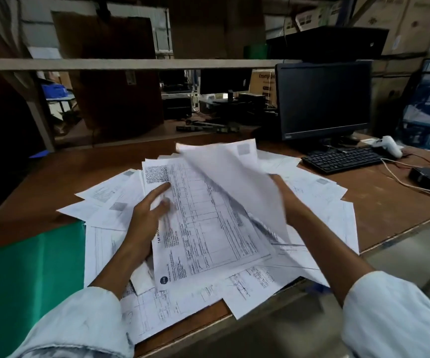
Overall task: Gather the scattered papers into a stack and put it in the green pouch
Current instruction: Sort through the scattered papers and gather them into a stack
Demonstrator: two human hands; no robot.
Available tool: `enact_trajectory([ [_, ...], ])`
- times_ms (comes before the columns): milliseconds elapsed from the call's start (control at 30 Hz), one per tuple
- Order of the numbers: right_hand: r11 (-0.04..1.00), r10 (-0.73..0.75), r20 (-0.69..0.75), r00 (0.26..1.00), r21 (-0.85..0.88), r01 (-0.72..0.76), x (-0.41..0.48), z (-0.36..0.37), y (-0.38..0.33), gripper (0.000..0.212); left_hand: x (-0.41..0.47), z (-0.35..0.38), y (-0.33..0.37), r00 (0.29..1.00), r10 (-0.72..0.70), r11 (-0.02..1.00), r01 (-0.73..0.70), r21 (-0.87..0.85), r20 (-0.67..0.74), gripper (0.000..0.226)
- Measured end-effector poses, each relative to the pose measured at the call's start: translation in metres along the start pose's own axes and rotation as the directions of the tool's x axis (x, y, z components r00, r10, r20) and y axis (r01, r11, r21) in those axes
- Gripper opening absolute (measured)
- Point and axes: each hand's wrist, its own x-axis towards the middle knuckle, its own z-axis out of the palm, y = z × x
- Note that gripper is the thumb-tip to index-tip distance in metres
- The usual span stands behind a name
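Right hand [287, 202] grips a lifted sheet [234, 177], blank side towards us, tilted over the pile, while the left hand [144, 220] lies with straight fingers on the top invoice [208, 228]. The papers [325, 202] are spread loose across the table [53, 182]. The green pouch [27, 267] lies flat at the left, its right edge meeting them.

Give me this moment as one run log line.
phase: gathering | left hand: rests on invoice sheet | right hand: holds lifted sheet | papers: scattered | green pouch: flat at left
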Motion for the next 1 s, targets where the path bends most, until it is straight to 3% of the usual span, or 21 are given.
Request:
enact_trajectory([
  [67,0.997,-0.010,-0.020,1.000,-0.082,0.008,0.001,0.018,0.003,0.021,-0.005,0.004,0.006,0.998,-0.061,0.990,0.059,-0.129,-0.013,0.033],
  [133,0.969,-0.029,-0.059,0.998,-0.246,0.014,0.006,0.033,0.007,0.026,-0.006,0.006,0.009,0.990,-0.137,0.950,0.143,-0.279,0.041,0.041],
  [200,0.952,-0.052,-0.057,0.997,-0.304,0.033,0.012,0.045,0.007,0.030,-0.007,0.006,0.010,0.980,-0.167,0.917,0.194,-0.348,0.106,0.040],
  [300,0.947,-0.055,-0.012,0.998,-0.318,0.048,0.017,0.055,0.004,0.030,-0.005,0.003,0.004,0.987,-0.114,0.959,0.138,-0.245,0.111,0.037],
  [367,0.961,-0.036,-0.025,0.999,-0.276,0.027,0.019,0.052,0.001,0.031,0.000,0.000,-0.005,0.993,-0.072,0.983,0.086,-0.159,0.093,0.048],
  [433,0.954,0.020,-0.130,0.991,-0.293,-0.058,0.022,0.040,0.008,0.039,0.003,-0.004,-0.011,0.996,-0.024,0.991,0.035,-0.132,0.086,0.067],
  [467,0.915,0.080,-0.200,0.977,-0.373,-0.151,0.023,0.029,0.015,0.046,0.004,-0.006,-0.013,0.996,0.012,0.991,0.000,-0.133,0.090,0.081],
  [567,0.654,0.286,-0.314,0.906,-0.627,-0.424,0.018,-0.005,0.040,0.067,0.005,-0.007,-0.014,0.990,0.079,0.988,-0.061,-0.144,0.116,0.104],
  [700,0.577,0.364,-0.173,0.915,-0.729,-0.367,0.007,-0.021,0.064,0.086,0.004,-0.001,-0.013,0.992,0.077,0.989,-0.062,-0.133,0.104,0.095],
  [767,0.566,0.388,-0.182,0.904,-0.727,-0.389,0.007,-0.016,0.066,0.090,0.004,-0.001,-0.013,0.992,0.075,0.989,-0.061,-0.132,0.105,0.094],
  [1000,0.611,0.383,-0.154,0.911,-0.697,-0.375,0.022,-0.004,0.039,0.046,0.004,-0.004,-0.013,0.993,0.055,0.992,-0.043,-0.117,0.104,0.088],
])
